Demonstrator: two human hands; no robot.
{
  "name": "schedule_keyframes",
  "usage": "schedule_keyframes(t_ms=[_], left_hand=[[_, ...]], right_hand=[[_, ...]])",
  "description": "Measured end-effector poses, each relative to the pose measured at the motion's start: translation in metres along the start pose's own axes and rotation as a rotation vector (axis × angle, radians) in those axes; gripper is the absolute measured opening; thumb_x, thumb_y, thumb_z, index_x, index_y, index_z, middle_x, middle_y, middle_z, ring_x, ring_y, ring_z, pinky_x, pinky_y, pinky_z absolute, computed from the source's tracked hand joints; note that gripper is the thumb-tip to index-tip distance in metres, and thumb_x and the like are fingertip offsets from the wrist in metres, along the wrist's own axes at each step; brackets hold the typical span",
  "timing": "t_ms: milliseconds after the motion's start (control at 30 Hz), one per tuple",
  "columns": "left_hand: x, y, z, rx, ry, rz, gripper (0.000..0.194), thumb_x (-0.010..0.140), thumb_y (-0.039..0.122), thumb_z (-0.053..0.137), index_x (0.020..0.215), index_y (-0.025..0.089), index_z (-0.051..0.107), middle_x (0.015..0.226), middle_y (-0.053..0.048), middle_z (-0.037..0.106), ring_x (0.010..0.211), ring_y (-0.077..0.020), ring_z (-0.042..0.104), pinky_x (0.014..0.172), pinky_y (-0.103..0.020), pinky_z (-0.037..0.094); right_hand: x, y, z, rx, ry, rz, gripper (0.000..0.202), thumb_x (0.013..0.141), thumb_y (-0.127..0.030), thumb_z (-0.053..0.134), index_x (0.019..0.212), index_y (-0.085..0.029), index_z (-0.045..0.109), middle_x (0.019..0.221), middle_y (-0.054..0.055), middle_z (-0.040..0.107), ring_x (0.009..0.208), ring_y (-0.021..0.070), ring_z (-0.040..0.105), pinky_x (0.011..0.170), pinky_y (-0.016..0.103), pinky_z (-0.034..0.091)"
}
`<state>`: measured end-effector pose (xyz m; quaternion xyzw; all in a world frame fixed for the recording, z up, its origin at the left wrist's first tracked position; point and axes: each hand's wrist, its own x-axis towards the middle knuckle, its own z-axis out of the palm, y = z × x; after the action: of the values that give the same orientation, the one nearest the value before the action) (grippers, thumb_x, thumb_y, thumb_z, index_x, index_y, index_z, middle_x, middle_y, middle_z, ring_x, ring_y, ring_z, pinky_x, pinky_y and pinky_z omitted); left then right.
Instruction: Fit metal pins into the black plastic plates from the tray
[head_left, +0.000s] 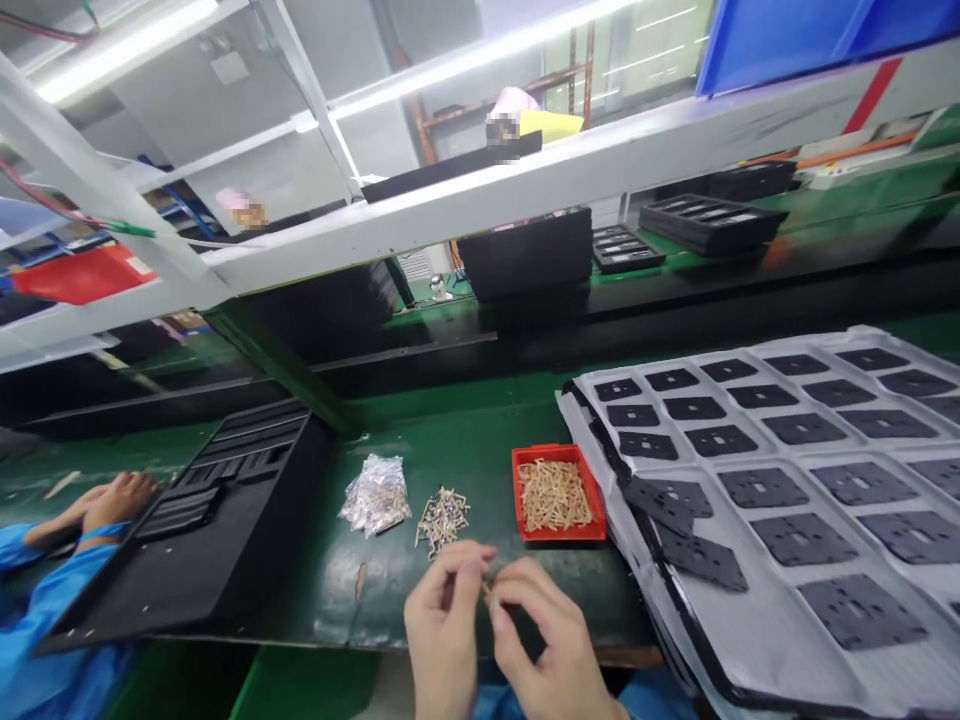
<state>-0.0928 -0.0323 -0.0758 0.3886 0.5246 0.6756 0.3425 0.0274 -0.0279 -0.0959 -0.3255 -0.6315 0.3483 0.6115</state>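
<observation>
Evidently fingertip work

White tray (765, 640) to the right, red bin (564, 536) ahead; the right hand (544, 620) pinches a small part (487, 592); beside it, left hand (446, 605) fingertips together, grip unclear. Fine handling seems the step; the next move calls for steadiness.

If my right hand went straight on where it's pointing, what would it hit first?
Your right hand would probably meet your left hand first, though the depth between them is unclear.
</observation>
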Motion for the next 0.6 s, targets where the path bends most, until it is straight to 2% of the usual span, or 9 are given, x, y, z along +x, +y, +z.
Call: schedule_keyframes(t_ms=[100, 167, 233, 267, 333, 367, 433, 500, 600], left_hand=[[0.047, -0.01, 0.008, -0.151, 0.07, 0.043, 0.035, 0.099, 0.053, 0.07, 0.087, 0.022, 0.081, 0.09, -0.004, 0.079, 0.087, -0.0172, 0.075, 0.084, -0.026, 0.061], [0.072, -0.013, 0.016, -0.229, 0.065, 0.098, 0.048, 0.1, 0.069, 0.058, 0.103, 0.027, 0.081, 0.111, -0.006, 0.079, 0.107, -0.0212, 0.074, 0.096, -0.035, 0.061], [0.086, -0.016, 0.028, -0.259, -0.004, 0.16, 0.07, 0.087, 0.086, 0.059, 0.122, 0.028, 0.078, 0.137, -0.011, 0.072, 0.132, -0.0312, 0.065, 0.107, -0.045, 0.057], [0.089, -0.019, 0.036, -0.266, -0.048, 0.189, 0.088, 0.073, 0.093, 0.065, 0.129, 0.026, 0.076, 0.146, -0.014, 0.067, 0.14, -0.0374, 0.059, 0.111, -0.049, 0.054], [0.088, -0.025, 0.05, -0.256, -0.155, 0.274, 0.117, 0.047, 0.098, 0.075, 0.137, 0.024, 0.073, 0.154, -0.019, 0.061, 0.148, -0.0467, 0.049, 0.116, -0.056, 0.049], [0.086, -0.028, 0.055, -0.237, -0.22, 0.329, 0.124, 0.041, 0.098, 0.077, 0.141, 0.024, 0.071, 0.156, -0.019, 0.059, 0.15, -0.0484, 0.046, 0.119, -0.057, 0.046], [0.082, -0.032, 0.06, -0.176, -0.367, 0.432, 0.128, 0.045, 0.097, 0.076, 0.15, 0.025, 0.063, 0.16, -0.019, 0.056, 0.152, -0.048, 0.045, 0.123, -0.058, 0.041], [0.078, -0.032, 0.06, -0.111, -0.493, 0.495, 0.124, 0.055, 0.095, 0.073, 0.156, 0.025, 0.057, 0.16, -0.018, 0.056, 0.15, -0.0453, 0.049, 0.124, -0.055, 0.041], [0.074, -0.025, 0.059, -0.029, -0.604, 0.446, 0.122, 0.056, 0.098, 0.07, 0.152, 0.023, 0.059, 0.148, -0.017, 0.066, 0.138, -0.0425, 0.061, 0.12, -0.051, 0.047]], right_hand=[[0.006, 0.033, -0.008, -0.033, 0.113, 0.065, 0.016, 0.093, -0.016, 0.061, 0.094, -0.025, 0.074, 0.09, 0.003, 0.073, 0.086, 0.0163, 0.07, 0.081, 0.026, 0.058], [0.008, 0.051, -0.015, -0.054, 0.217, 0.186, 0.019, 0.096, -0.017, 0.064, 0.108, -0.024, 0.077, 0.107, 0.009, 0.073, 0.102, 0.0203, 0.068, 0.09, 0.032, 0.057], [0.007, 0.059, -0.019, -0.021, 0.237, 0.305, 0.028, 0.095, -0.025, 0.071, 0.123, -0.023, 0.076, 0.123, 0.013, 0.07, 0.109, 0.0224, 0.066, 0.089, 0.033, 0.058], [0.005, 0.058, -0.02, 0.035, 0.205, 0.359, 0.031, 0.095, -0.03, 0.073, 0.125, -0.023, 0.076, 0.125, 0.013, 0.07, 0.104, 0.0214, 0.067, 0.085, 0.031, 0.058], [0.001, 0.048, -0.019, 0.219, 0.099, 0.455, 0.034, 0.098, -0.048, 0.069, 0.119, -0.023, 0.078, 0.117, 0.012, 0.073, 0.086, 0.0178, 0.068, 0.073, 0.028, 0.058], [0.0, 0.042, -0.018, 0.32, 0.059, 0.494, 0.041, 0.098, -0.057, 0.065, 0.113, -0.022, 0.08, 0.109, 0.011, 0.073, 0.078, 0.0163, 0.066, 0.068, 0.027, 0.057], [-0.002, 0.031, -0.016, 0.491, 0.007, 0.554, 0.053, 0.097, -0.068, 0.059, 0.096, -0.019, 0.078, 0.092, 0.008, 0.07, 0.067, 0.0136, 0.06, 0.061, 0.026, 0.052], [-0.001, 0.023, -0.017, 0.584, 0.0, 0.592, 0.053, 0.096, -0.068, 0.061, 0.083, -0.018, 0.072, 0.078, 0.003, 0.062, 0.06, 0.011, 0.053, 0.057, 0.024, 0.047], [0.002, 0.015, -0.026, 0.668, 0.026, 0.619, 0.048, 0.096, -0.062, 0.066, 0.075, -0.018, 0.065, 0.071, 0.0, 0.057, 0.058, 0.0092, 0.047, 0.056, 0.024, 0.04]])
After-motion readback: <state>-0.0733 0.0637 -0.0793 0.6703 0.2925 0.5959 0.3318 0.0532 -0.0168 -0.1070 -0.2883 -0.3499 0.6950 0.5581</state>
